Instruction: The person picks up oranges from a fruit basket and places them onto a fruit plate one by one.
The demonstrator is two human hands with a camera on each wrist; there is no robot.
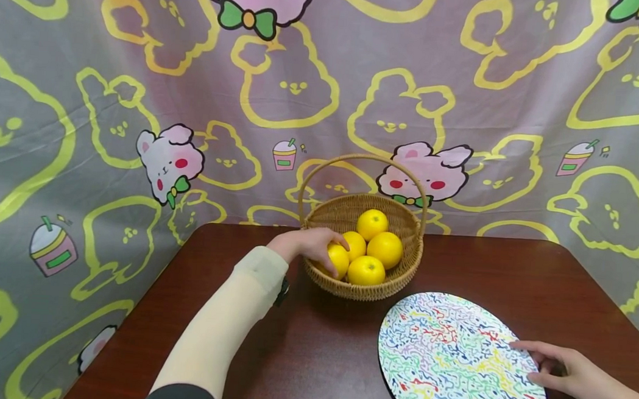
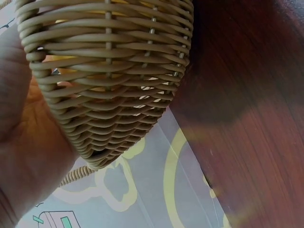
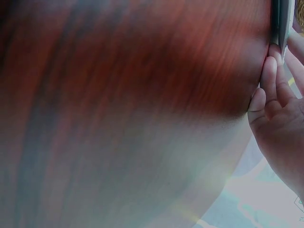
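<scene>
The left hand (image 1: pixel 316 246) curls its fingers round a yellow fruit (image 1: pixel 340 262) at eight o'clock in the basket (image 1: pixel 365 293). At that hand's four o'clock lies the round board (image 1: pixel 458 360), edge pinched by the right hand (image 1: pixel 567 370).

Room beneath the arched handle (image 1: pixel 366 158), wicker wall (image 1: pixel 360 293) ringing the yellow fruit (image 1: pixel 385 250), patterned curtain (image 1: pixel 328 53) close behind
</scene>
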